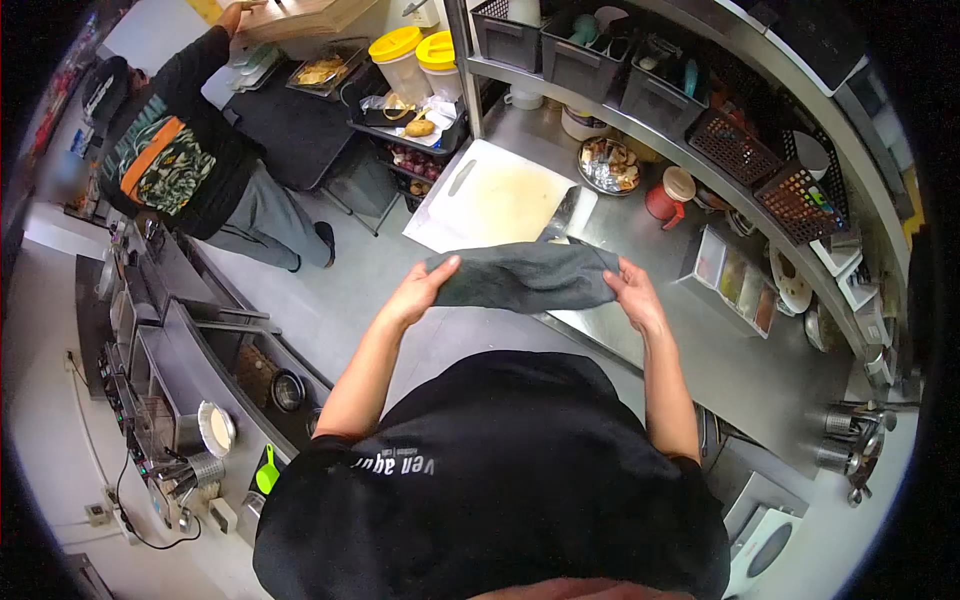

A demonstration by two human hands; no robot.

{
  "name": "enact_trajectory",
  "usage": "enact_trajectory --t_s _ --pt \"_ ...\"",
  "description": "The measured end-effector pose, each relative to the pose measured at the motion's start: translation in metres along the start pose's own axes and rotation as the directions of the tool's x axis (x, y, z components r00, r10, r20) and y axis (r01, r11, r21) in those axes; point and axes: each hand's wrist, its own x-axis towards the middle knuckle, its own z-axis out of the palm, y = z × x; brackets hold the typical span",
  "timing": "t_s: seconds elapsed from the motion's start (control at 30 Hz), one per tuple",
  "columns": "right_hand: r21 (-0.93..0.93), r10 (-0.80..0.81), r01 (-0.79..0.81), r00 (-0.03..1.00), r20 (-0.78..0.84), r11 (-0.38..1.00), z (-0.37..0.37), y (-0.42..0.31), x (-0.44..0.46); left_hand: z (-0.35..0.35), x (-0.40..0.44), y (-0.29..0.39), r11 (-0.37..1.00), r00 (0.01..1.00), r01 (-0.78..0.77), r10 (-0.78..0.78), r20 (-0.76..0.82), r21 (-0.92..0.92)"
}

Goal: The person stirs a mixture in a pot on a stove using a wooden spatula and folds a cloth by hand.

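A dark grey cloth (525, 278) is stretched sideways in front of my chest, folded into a long band. My left hand (420, 288) pinches one end, thumb on top. The opposite end is in my right hand (636, 292), also gripped between thumb and fingers. Beyond the cloth, a white cutting board (500, 190) lies on the steel counter (740, 375). A wide metal blade (568, 212) rests by the board's right edge, partly hidden behind the cloth.
Along the counter's back stand a foil-lined bowl (609, 165), a red jug (668, 198) and a sectioned steel container (730, 280). A shelf with dark baskets (585, 55) overhangs it. Another person (190, 160) stands at the far left, near yellow-lidded tubs (397, 55).
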Motion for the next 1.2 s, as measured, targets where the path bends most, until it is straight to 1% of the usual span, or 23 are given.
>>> enact_trajectory --t_s 0.1,0.13,0.23,0.27,0.3,0.37,0.43,0.5,0.53,0.57,0.63,0.73,0.77,0.83,0.87,0.9,0.97,1.0,1.03,1.1,1.13,1.17,1.2 --pt "-0.023 0.013 -0.015 0.999 -0.045 1.0 0.007 -0.036 0.008 -0.008 -0.014 -0.008 0.992 0.994 -0.112 0.112 -0.003 -0.061" --pt "0.026 -0.016 0.018 0.997 -0.07 1.0 0.014 -0.023 0.023 -0.009 -0.015 -0.018 0.995 0.995 -0.078 0.074 -0.067 -0.058" --pt "-0.034 -0.046 0.047 0.999 0.015 0.998 0.031 -0.011 0.053 -0.014 -0.024 -0.07 0.996 0.965 -0.056 0.036 -0.259 -0.07" --pt "0.057 -0.025 0.02 0.996 0.088 0.998 0.04 -0.033 0.048 -0.016 -0.029 -0.079 0.993 0.948 -0.046 0.01 -0.319 -0.108" --pt "0.051 -0.043 0.036 0.989 0.139 0.998 0.048 -0.041 0.052 -0.021 -0.037 -0.088 0.991 0.93 -0.054 0.006 -0.368 -0.12" --pt "0.277 0.023 -0.109 0.955 0.296 0.955 0.064 -0.05 0.063 -0.027 -0.056 -0.094 0.978 0.879 -0.011 -0.091 -0.468 -0.21" --pt "0.222 0.022 -0.128 0.904 0.426 0.967 0.081 -0.046 0.085 -0.037 -0.076 -0.103 0.964 0.849 -0.033 -0.113 -0.516 -0.265" --pt "0.103 -0.012 -0.065 0.787 0.616 0.993 0.106 -0.058 0.09 -0.039 -0.102 -0.096 0.998 0.841 -0.068 0.059 -0.538 0.002" --pt "0.057 -0.121 0.113 0.709 0.695 0.992 0.12 -0.066 0.09 -0.037 -0.113 -0.093 0.986 0.802 -0.042 0.129 -0.584 0.16" --pt "0.054 -0.117 0.112 0.7 0.704 0.992 0.136 -0.072 0.089 -0.041 -0.122 -0.098 0.987 0.795 -0.037 0.122 -0.594 0.153" --pt "-0.153 -0.092 0.497 0.433 0.897 0.854 0.169 -0.085 0.083 -0.053 -0.141 -0.109 0.782 0.757 0.154 0.299 -0.58 0.604" --pt "-0.106 0.043 0.769 0.101 0.994 0.631 0.221 -0.086 0.062 -0.07 -0.165 -0.12 0.783 0.61 0.268 0.313 -0.728 0.561" --pt "-0.112 0.05 0.772 0.103 0.993 0.626 0.237 -0.092 0.052 -0.079 -0.173 -0.126 0.765 0.563 0.306 0.335 -0.756 0.567" --pt "-0.239 0.401 0.82 0.013 0.916 0.52 0.264 -0.108 0.04 -0.097 -0.191 -0.13 0.811 0.563 0.304 0.271 -0.781 0.501" --pt "-0.269 0.378 0.749 0.027 0.925 0.605 0.273 -0.107 0.042 -0.108 -0.198 -0.136 0.787 0.569 0.305 0.302 -0.765 0.537" --pt "-0.274 0.372 0.751 0.04 0.927 0.601 0.283 -0.109 0.045 -0.12 -0.205 -0.144 0.786 0.571 0.293 0.313 -0.759 0.545" --pt "-0.168 0.11 0.839 0.129 0.986 0.518 0.303 -0.134 0.049 -0.149 -0.214 -0.146 0.776 0.574 0.333 0.284 -0.768 0.536" --pt "-0.087 -0.082 0.856 0.149 0.985 0.509 0.313 -0.156 0.053 -0.175 -0.219 -0.149 0.786 0.531 0.298 0.334 -0.778 0.541" --pt "-0.103 -0.071 0.861 0.159 0.985 0.498 0.321 -0.162 0.058 -0.186 -0.219 -0.143 0.783 0.493 0.298 0.363 -0.791 0.546" --pt "-0.009 -0.383 0.907 0.187 0.905 0.422 0.341 -0.168 0.065 -0.212 -0.214 -0.143 0.74 0.432 0.227 0.506 -0.746 0.633" --pt "0.031 -0.496 0.915 0.188 0.848 0.401 0.352 -0.176 0.065 -0.225 -0.21 -0.142 0.78 0.426 0.13 0.514 -0.744 0.612" --pt "0.02 -0.499 0.92 0.194 0.845 0.392 0.362 -0.183 0.063 -0.237 -0.205 -0.141 0.78 0.425 0.114 0.522 -0.739 0.616" --pt "-0.037 -0.506 0.869 0.321 0.801 0.493 0.371 -0.19 0.06 -0.248 -0.2 -0.14 0.853 0.517 0.058 0.419 -0.746 0.519"
